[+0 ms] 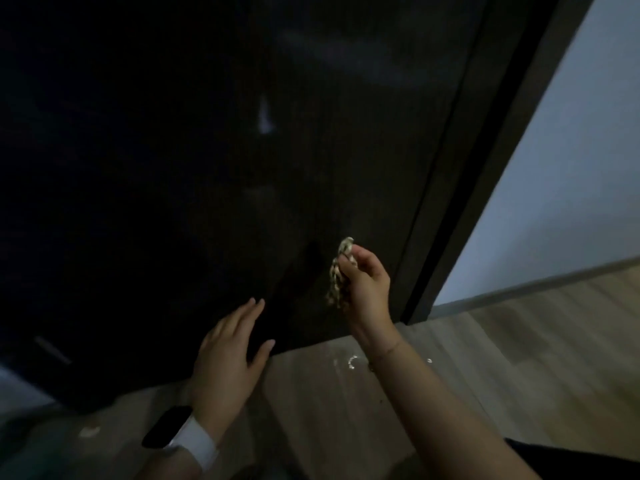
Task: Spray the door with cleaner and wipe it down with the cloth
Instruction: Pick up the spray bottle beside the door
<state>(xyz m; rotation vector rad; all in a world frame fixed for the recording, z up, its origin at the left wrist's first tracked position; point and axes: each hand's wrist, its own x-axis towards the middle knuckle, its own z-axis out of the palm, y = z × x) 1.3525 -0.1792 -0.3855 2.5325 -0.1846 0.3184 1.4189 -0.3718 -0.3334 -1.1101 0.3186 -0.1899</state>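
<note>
Nearest the camera, our left wrist carries a watch (166, 427) on a white strap. Our left hand (227, 355) is extended ahead of it, fingers straight and slightly spread, holding nothing, with the fingertips at the lower part of the door (173, 168); we cannot tell whether they touch it. Our right hand (367, 282) is raised to the right, fingers curled, pinching a patterned cloth (341, 271) that hangs bunched against the door near its lower right corner. Light spots (351, 362) lie on the wood floor (502, 358) below that hand. Beyond, the dark door fills most of the view, with its frame (460, 185) and a pale wall (571, 168) to the right.
</note>
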